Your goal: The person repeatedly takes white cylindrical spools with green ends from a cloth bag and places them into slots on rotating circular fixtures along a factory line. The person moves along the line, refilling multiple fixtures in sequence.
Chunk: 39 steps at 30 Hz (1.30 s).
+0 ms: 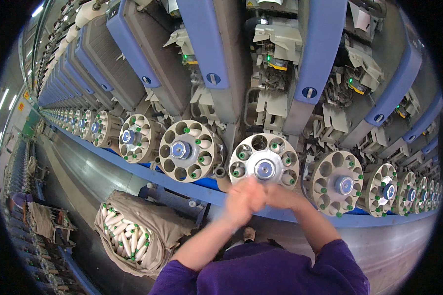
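Purple sleeves lie nearest in the head view, and my bare forearms reach from them toward a round magazine. My left hand, smeared by blur, and my right hand meet before its lower rim; the fingers look bunched, yet I cannot tell how wide they are, or whether they hold anything or touch the rim. Green-tipped bobbins sit in pockets around the magazine's blue hub, and more are heaped in an open cloth sack below, to my left. I judge each bobbin light and stiff at its core, its pale winding softer, a bit slick, and easily scuffed or snagged by a hard pinch. I'd take hold at the green tip, or close loosely around that end, nails off the yarn. From the heap, I'd favour one on top. The magazine looks rigid and firmly mounted.
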Available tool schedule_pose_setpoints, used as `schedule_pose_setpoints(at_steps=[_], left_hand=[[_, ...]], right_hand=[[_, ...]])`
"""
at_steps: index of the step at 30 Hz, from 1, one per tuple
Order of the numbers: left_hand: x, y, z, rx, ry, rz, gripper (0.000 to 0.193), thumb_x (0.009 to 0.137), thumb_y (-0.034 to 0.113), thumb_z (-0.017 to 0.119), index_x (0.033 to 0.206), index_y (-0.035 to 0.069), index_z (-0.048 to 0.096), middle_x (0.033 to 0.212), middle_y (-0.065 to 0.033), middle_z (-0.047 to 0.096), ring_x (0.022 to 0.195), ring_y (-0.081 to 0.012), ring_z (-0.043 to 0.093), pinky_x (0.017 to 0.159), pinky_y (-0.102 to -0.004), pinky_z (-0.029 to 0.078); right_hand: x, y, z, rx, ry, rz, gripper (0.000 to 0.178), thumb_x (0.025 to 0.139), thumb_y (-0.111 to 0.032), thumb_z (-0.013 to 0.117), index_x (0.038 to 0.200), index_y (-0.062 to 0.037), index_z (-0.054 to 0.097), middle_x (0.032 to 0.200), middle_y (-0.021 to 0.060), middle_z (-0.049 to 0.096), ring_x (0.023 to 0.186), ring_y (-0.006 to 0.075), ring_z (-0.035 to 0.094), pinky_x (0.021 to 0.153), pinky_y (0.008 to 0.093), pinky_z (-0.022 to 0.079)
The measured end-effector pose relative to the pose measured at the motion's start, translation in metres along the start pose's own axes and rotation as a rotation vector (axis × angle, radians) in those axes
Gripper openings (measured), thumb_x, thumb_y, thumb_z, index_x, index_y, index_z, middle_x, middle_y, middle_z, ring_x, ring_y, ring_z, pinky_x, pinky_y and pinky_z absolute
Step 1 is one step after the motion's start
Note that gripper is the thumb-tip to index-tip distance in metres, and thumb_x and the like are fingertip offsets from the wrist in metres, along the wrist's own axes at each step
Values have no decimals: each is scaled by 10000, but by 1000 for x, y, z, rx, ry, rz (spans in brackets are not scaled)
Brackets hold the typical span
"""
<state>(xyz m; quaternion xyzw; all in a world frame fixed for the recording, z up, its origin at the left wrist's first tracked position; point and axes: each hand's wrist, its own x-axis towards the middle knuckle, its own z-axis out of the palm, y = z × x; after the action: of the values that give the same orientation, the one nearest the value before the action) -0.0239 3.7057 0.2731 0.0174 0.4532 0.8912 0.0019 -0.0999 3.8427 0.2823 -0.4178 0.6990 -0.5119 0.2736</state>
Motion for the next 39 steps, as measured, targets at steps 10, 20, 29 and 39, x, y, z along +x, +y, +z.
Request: schedule_pose_setpoints(at_steps=[10, 20, 29, 39], left_hand=[[42, -25, -122, 1452, 39, 22, 372, 738, 103, 651, 1098, 113, 557, 750, -80, 615, 695, -163, 613, 631, -305, 488], [-22, -34, -113, 1352, 189, 383, 235, 650, 85, 718, 844, 116, 588, 640, -6, 599, 585, -201, 572, 605, -303, 440], [-40, -39, -106, 978, 330, 181, 218, 789, 110, 658, 928, 43, 504, 745, -73, 610, 663, -128, 582, 601, -255, 436], [1, -35, -153, 757, 372, 53, 202, 885, 116, 518, 1061, 34, 464, 755, -32, 586, 677, -96, 556, 604, -223, 426]], right_hand=[[3, 100, -36, -496, 312, -38, 143, 817, -198, 623, 889, -84, 670, 841, 88, 657, 757, 246, 637, 665, 333, 484], [33, 62, 51, 240, 292, 679, 545, 891, -526, 390, 885, -12, 573, 733, 96, 623, 633, 194, 626, 506, 315, 492], [53, 94, 82, 275, 298, 507, 417, 935, -383, 409, 820, -4, 543, 685, 81, 584, 647, 177, 596, 606, 316, 483], [-31, 54, 21, 795, 603, 15, 186, 942, -205, 468, 840, -54, 507, 761, 26, 560, 657, 99, 538, 601, 251, 455]])
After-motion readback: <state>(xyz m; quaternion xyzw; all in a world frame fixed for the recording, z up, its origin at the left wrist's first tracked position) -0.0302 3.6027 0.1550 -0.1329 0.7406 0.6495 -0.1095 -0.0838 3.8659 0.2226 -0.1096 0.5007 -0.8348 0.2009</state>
